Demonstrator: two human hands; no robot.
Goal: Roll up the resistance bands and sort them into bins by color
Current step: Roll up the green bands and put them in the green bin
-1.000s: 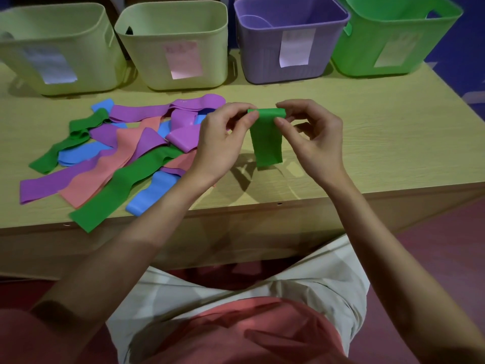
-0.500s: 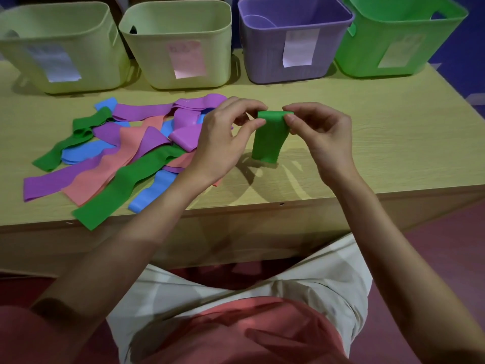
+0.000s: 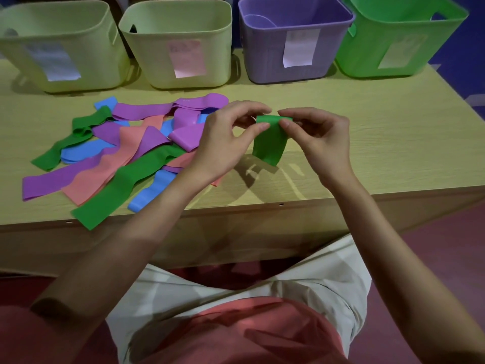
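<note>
- Head view: a green band [image 3: 270,139] is held up just above the wooden table [image 3: 367,143], in front of the purple bin [image 3: 294,40], and its top edge is rolled over into a small fold.
- The left end of that fold is pinched by the left hand [image 3: 223,143] between thumb and forefinger, with the other fingers curled behind.
- The right end is pinched by the right hand [image 3: 322,137] in the same way, so that the band is grasped by both hands.
- The rest of the green band is seen hanging down loose, and its shadow is cast on the table beneath it.
- A pile of loose bands [image 3: 126,151] is spread flat on the table to the left of the hands; purple, pink, blue and green strips are laid across one another, and some are partly hidden by the left wrist.
- 4 bins are lined up along the far edge of the table: 2 pale yellow-green bins, one [image 3: 60,46] at far left and one [image 3: 178,43] beside it, then the purple bin, then a green bin [image 3: 399,40] at far right.
- A paper label is fixed to the front of each bin; the writing is too blurred to be read.
- Something pale and curved is glimpsed inside the purple bin, but it cannot be made out.
</note>
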